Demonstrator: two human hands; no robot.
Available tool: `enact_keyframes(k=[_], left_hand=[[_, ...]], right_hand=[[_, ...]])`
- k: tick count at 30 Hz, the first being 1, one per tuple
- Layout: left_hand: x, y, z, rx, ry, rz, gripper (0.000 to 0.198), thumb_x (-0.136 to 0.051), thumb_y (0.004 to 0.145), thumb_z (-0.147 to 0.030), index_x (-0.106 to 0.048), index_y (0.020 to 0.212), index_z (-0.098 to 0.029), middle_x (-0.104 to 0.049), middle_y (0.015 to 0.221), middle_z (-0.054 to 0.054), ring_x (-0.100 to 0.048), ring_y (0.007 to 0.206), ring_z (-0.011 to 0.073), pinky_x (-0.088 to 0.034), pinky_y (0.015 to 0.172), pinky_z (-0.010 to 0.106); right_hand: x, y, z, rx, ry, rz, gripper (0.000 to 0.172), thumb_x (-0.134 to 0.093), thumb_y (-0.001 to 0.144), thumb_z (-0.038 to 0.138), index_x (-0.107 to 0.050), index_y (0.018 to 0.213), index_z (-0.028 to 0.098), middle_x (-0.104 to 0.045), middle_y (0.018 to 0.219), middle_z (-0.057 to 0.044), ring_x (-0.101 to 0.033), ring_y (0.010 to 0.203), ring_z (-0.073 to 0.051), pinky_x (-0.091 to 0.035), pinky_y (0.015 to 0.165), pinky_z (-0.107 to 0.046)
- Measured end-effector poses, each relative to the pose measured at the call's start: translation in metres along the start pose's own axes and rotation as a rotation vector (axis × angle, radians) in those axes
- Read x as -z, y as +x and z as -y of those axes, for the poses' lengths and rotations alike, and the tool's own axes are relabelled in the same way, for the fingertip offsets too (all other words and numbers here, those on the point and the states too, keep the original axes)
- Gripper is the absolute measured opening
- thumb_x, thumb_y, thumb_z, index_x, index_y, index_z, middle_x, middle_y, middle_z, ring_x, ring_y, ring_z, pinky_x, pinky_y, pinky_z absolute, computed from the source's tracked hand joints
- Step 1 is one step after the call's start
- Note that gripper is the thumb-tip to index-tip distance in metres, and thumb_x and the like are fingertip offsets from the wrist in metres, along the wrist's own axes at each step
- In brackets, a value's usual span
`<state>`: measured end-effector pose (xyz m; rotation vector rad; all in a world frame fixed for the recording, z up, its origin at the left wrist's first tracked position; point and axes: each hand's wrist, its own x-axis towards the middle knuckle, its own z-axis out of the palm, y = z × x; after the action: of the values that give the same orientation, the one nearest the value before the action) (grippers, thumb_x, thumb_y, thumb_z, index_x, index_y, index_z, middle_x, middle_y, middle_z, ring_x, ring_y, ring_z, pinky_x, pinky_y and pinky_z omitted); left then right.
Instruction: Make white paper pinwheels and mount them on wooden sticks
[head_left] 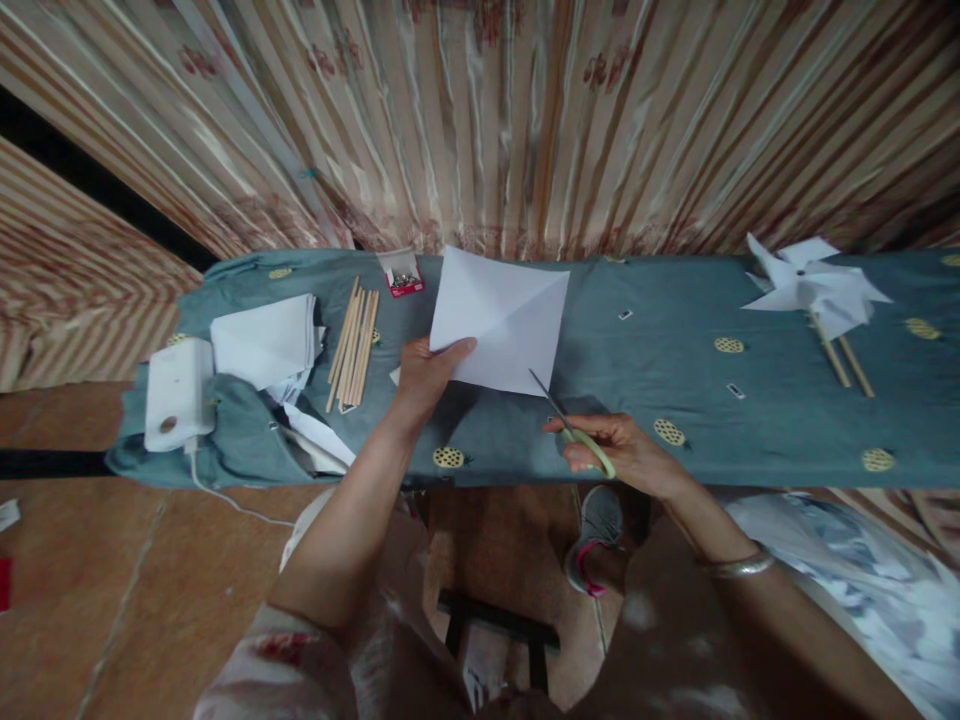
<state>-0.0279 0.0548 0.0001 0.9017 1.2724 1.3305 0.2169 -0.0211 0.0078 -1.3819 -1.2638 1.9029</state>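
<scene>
A square sheet of white paper (510, 310) with diagonal creases is pinched at its lower left side by my left hand (429, 375), thumb on top. My right hand (611, 448) grips a pair of scissors (590, 448) with pale green handles. Their dark blades point up and left, by the sheet's lower right corner. Whether the blades touch the paper I cannot tell. Left of the sheet lie several thin wooden sticks (354, 345). A small red and white box (403, 275) of metal pins stands open behind them.
White pinwheels (814, 283) on wooden sticks lie at the right of the cloth-covered table (675, 360). A stack of white paper (264, 340) and a white power device (178, 395) with a cable sit at the left. A striped curtain (480, 130) hangs behind.
</scene>
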Motion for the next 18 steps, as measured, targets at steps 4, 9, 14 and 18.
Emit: enact_keyframes(k=[4,9,14,18], left_hand=[[-0.0020,-0.0017,0.0009,0.027,-0.024,0.029,0.019,-0.081,0.058,-0.027,-0.073,0.070,-0.014,-0.069,0.066,0.004,-0.059,0.058,0.0131,-0.048,0.054,0.025],[-0.0029,-0.0025,0.0003,0.034,-0.032,0.030,0.021,-0.081,0.057,-0.027,-0.073,0.070,-0.013,-0.070,0.067,0.004,-0.060,0.059,0.0129,-0.048,0.055,0.025],[-0.0026,-0.0025,0.0027,0.040,-0.057,0.045,0.021,-0.081,0.058,-0.026,-0.073,0.071,-0.012,-0.069,0.067,0.004,-0.058,0.058,0.0117,-0.047,0.054,0.024],[-0.0033,-0.0032,0.0045,0.050,-0.044,0.060,0.020,-0.081,0.059,-0.026,-0.071,0.067,-0.012,-0.063,0.060,0.001,-0.053,0.050,0.0095,-0.041,0.048,0.023]], right_hand=[[-0.0004,-0.0007,0.0020,-0.003,-0.015,-0.012,0.059,-0.084,0.061,0.045,-0.071,0.106,0.008,-0.056,0.058,0.003,-0.052,0.055,-0.010,-0.048,0.055,-0.026],[0.0017,0.0011,-0.0030,0.021,-0.011,-0.012,0.054,-0.084,0.062,0.045,-0.073,0.103,0.012,-0.056,0.058,0.003,-0.052,0.053,-0.009,-0.048,0.053,-0.025],[0.0010,0.0005,-0.0015,0.020,0.000,0.005,0.054,-0.083,0.062,0.047,-0.073,0.103,0.012,-0.056,0.057,0.004,-0.053,0.052,-0.009,-0.048,0.052,-0.024],[-0.0001,-0.0002,0.0008,0.018,0.016,0.015,0.052,-0.083,0.063,0.045,-0.073,0.102,0.013,-0.056,0.058,0.004,-0.053,0.053,-0.008,-0.049,0.054,-0.024]])
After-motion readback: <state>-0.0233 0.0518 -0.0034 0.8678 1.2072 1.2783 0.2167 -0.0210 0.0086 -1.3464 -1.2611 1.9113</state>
